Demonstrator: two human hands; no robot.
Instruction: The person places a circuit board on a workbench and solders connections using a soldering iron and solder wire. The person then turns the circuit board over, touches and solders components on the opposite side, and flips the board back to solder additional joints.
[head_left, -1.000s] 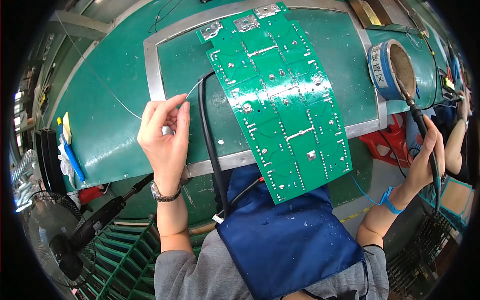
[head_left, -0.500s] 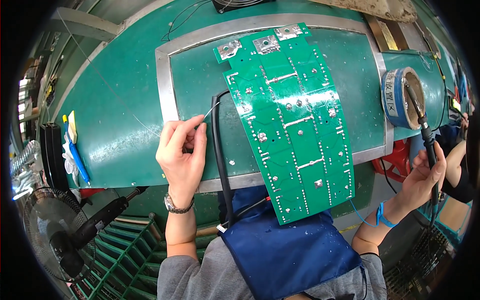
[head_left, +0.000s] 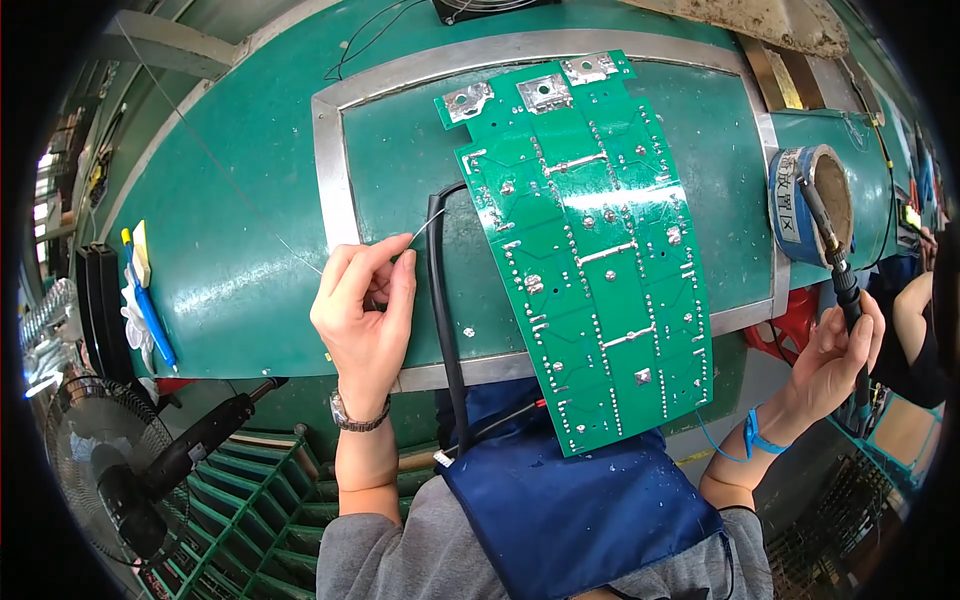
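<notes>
A long green circuit board [head_left: 590, 270] lies solder side up, its near end jutting over the table edge above my lap. Left of it, my left hand [head_left: 365, 305] pinches a thin solder wire [head_left: 429, 222] between thumb and fingertips; the wire's short end points toward the board and a long strand trails up to the left. A black cable [head_left: 442, 290] runs between that hand and the board. At the right, my right hand [head_left: 840, 345] is closed around a soldering iron [head_left: 848, 285], its tip at the mouth of a blue-and-white tape roll [head_left: 790, 205].
A pen [head_left: 150, 310] lies at the table's left. Below it stand a fan [head_left: 110, 470] and a green rack [head_left: 260, 500]. A red stool [head_left: 785, 330] is under the right edge. At far right, another person's arm [head_left: 912, 320] shows. A metal frame [head_left: 330, 170] borders the work area.
The soldering iron and my right hand have shifted slightly down and left. The board appears a little farther right and lower in the picture. My left hand keeps its pinch on the solder wire.
</notes>
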